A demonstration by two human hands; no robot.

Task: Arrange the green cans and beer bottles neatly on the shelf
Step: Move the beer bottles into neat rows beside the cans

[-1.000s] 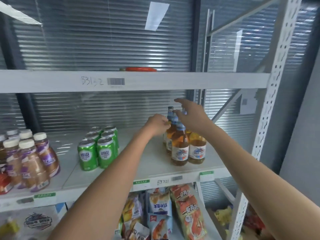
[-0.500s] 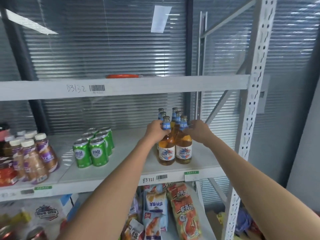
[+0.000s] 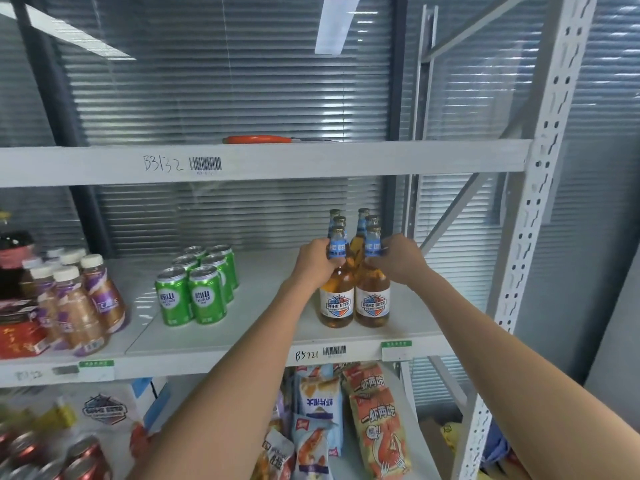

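Several amber beer bottles [image 3: 354, 299] with blue neck labels stand in two tight rows on the right of the middle shelf [image 3: 242, 344]. My left hand [image 3: 313, 263] grips the neck of the front left bottle. My right hand [image 3: 398, 259] grips the neck of the front right bottle. Several green cans [image 3: 194, 292] stand in two rows to the left of the bottles, apart from both hands.
Purple-labelled drink bottles [image 3: 79, 306] and a red box [image 3: 20, 337] crowd the shelf's left end. A white perforated upright [image 3: 530, 237] borders the right. Snack bags [image 3: 346, 417] fill the shelf below. An orange tool [image 3: 259, 139] lies on the upper shelf.
Both hands came down from the bottle tops and closed around the necks of the two front bottles. The bottles now stand in straighter rows. The view shifted slightly.
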